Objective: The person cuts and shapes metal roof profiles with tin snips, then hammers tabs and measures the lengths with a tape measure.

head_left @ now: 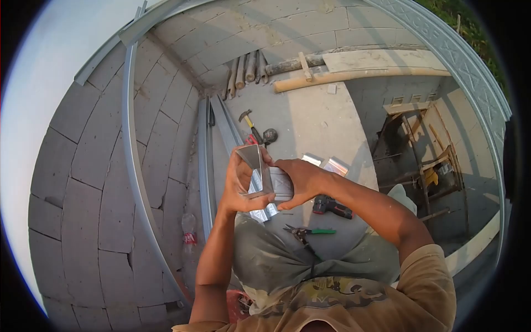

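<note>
A short piece of metal channel is held up in front of me, its open end facing the camera. My left hand wraps round its left side, thumb and fingers at its edges. My right hand grips its right side, fingers curled round the metal. Below it, shiny metal offcuts lie on the floor. Tin snips with a green handle rest near my legs, and a dark power drill lies just beyond them. A hammer lies farther forward on the concrete.
Long metal profiles lie along the block wall at left. A plastic bottle is beside them. Wooden poles lie at the back. The floor edge drops into an opening at right. Curved-looking metal framing stands close by.
</note>
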`<state>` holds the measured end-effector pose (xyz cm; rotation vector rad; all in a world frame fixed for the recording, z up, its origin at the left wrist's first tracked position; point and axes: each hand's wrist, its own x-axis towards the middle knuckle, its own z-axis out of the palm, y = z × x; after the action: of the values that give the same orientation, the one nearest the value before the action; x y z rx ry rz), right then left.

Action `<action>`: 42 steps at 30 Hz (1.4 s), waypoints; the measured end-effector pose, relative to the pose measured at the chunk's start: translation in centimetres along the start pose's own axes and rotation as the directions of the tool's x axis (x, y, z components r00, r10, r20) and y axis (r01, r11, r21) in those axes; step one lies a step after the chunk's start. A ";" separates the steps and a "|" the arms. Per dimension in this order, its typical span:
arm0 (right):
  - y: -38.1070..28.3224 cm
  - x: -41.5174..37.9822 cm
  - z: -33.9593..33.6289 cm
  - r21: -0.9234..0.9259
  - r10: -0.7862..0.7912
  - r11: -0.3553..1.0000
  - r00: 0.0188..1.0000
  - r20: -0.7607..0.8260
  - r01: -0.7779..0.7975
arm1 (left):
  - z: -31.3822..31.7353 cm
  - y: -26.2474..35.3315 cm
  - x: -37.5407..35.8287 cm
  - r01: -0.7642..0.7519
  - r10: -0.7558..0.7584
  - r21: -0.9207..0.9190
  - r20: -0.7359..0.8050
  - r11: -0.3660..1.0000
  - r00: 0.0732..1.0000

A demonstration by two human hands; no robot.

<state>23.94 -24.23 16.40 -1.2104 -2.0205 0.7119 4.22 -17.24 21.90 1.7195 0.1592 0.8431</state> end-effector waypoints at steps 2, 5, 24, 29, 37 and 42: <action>0.2 0.1 0.7 -0.020 0.047 0.999 0.997 0.056 -0.046 | 0.1 -0.2 -0.4 0.010 -0.012 0.049 0.031 0.999 0.999; 0.9 -0.3 2.3 -0.022 0.065 0.998 0.997 0.043 -0.065 | 0.0 -0.2 -0.5 -0.071 0.026 0.295 0.154 0.953 0.988; 0.1 1.5 -3.5 -0.573 0.190 0.717 0.902 -0.388 -0.398 | 0.1 3.5 0.1 0.628 -0.494 0.376 -0.397 0.681 0.773; 1.9 1.7 -2.9 -0.734 0.095 0.555 0.907 -0.411 -0.391 | 0.2 0.0 1.1 0.388 -0.105 0.841 -0.378 0.378 0.920; 0.6 2.3 -6.4 -0.695 -0.126 0.606 0.816 -0.564 -0.387 | -0.7 -2.8 3.8 0.489 -0.257 0.455 -0.481 0.744 0.838; -0.2 3.5 -13.0 0.153 0.422 0.898 0.706 -0.568 -0.413 | -0.5 -2.6 5.7 0.296 -0.106 0.278 -0.541 0.914 0.834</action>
<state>32.65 -19.71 25.58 -1.6642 -1.2263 0.4602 8.90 -13.00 22.21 1.7195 0.8970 1.1514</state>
